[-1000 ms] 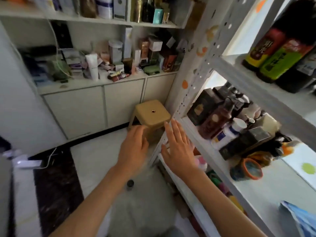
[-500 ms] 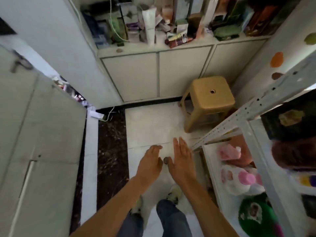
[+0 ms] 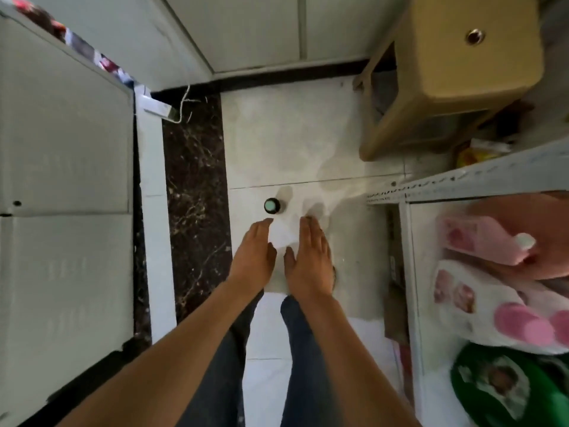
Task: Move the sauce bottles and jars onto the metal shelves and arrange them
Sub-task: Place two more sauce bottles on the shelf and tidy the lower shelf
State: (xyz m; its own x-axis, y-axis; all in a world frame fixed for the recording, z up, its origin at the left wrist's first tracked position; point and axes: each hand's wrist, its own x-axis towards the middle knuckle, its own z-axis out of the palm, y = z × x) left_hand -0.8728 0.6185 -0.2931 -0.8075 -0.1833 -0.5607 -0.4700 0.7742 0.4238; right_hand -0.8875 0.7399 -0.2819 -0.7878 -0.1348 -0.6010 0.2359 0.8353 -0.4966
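Observation:
A small dark bottle [image 3: 272, 206] with a pale green cap stands upright on the white floor tile, seen from straight above. My left hand [image 3: 254, 257] hovers just below it with straight fingers, its fingertips a short way from the cap. My right hand [image 3: 309, 260] hangs beside it to the right, fingers straight too, holding nothing. The metal shelf [image 3: 462, 183] runs along the right edge of the view, its perforated rail level with the bottle.
A tan plastic stool [image 3: 455, 72] stands at the upper right beside the shelf. The lower shelf holds pink and white bags [image 3: 492, 272] and a green packet [image 3: 508, 386]. White cabinet doors [image 3: 61, 180] fill the left. A cable [image 3: 184, 103] lies on the dark marble strip.
The view has tilted further down to the floor. Both hands have lowered toward the small bottle, which now shows clear of them. The upper shelves with bottles have left the view.

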